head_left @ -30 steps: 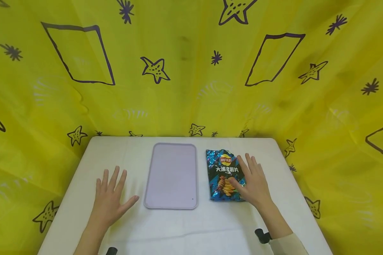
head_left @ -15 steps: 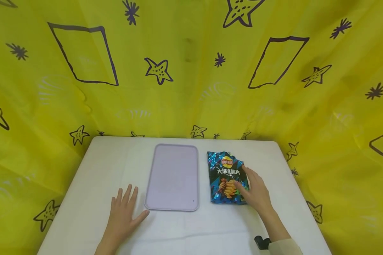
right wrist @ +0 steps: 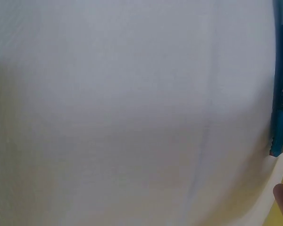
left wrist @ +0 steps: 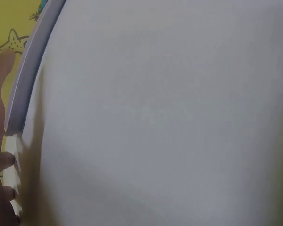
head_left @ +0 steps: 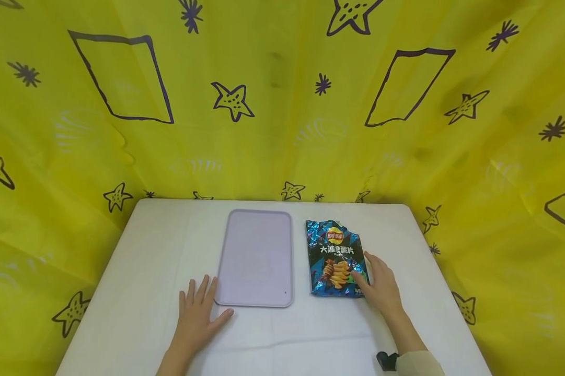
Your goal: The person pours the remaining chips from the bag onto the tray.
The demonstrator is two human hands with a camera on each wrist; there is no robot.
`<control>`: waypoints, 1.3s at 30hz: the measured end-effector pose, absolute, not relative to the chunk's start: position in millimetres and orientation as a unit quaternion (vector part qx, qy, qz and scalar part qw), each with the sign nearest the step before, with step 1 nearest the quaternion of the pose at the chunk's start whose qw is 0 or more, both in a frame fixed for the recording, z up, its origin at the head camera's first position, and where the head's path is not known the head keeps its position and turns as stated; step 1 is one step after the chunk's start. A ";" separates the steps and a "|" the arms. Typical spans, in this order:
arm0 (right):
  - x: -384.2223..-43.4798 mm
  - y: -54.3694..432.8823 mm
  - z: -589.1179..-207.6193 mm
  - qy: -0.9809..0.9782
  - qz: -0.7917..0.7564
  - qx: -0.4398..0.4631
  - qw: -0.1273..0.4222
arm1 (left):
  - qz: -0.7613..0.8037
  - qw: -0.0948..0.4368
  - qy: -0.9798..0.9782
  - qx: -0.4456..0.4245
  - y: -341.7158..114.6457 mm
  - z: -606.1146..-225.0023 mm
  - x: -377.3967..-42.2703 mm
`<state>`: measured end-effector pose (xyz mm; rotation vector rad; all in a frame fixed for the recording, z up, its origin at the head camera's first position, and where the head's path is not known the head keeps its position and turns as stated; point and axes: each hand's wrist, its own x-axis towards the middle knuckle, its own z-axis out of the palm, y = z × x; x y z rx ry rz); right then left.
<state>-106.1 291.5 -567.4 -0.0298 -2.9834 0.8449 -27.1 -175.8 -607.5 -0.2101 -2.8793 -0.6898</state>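
Note:
In the head view a blue and black bag of chips (head_left: 337, 261) lies flat on the white table, its top right corner uneven. My right hand (head_left: 382, 284) is at the bag's right edge, thumb over the lower right part and fingers just beyond the edge. The right wrist view shows a fingertip (right wrist: 282, 197) apart from the bag's corner (right wrist: 282, 132). A pale lilac rectangular tray (head_left: 256, 258) lies left of the bag. By its lower left corner, my left hand (head_left: 195, 318) has its fingers spread and holds nothing; whether it touches the rim (left wrist: 30, 70) I cannot tell.
The white table (head_left: 282, 344) carries both things, with a faint crease in its cloth near the front. Behind and on both sides hangs a yellow curtain (head_left: 273, 146) with starfish drawings. A black piece (head_left: 387, 360) sits by my right wrist.
My left hand has moved right and toward me, up to the tray's lower left corner. My right hand has lowered and drawn back slightly to the bag's right edge. Bag and tray stay put.

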 end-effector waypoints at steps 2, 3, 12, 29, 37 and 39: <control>-105.6 292.2 -570.2 -0.961 0.275 -0.021 0.010 | -0.228 0.084 -0.968 -0.065 -174.3 -609.7 -26.6; -105.3 292.5 -571.7 -0.960 0.277 -0.026 0.005 | -0.227 0.083 -0.968 -0.062 -173.5 -610.5 -26.3; -107.7 291.4 -583.4 -0.942 0.328 -0.064 -0.017 | -0.243 0.092 -0.965 -0.045 -169.3 -615.7 -29.2; -115.7 288.8 -582.5 -0.898 0.420 -0.132 -0.012 | -0.222 0.110 -0.968 -0.027 -161.6 -623.7 -29.3; -120.2 287.3 -577.7 -0.851 0.495 -0.173 -0.036 | -0.220 0.115 -0.968 -0.028 -161.9 -622.5 -30.6; -121.0 286.2 -577.5 -0.842 0.508 -0.178 -0.037 | -0.218 0.117 -0.969 -0.028 -162.2 -622.4 -31.1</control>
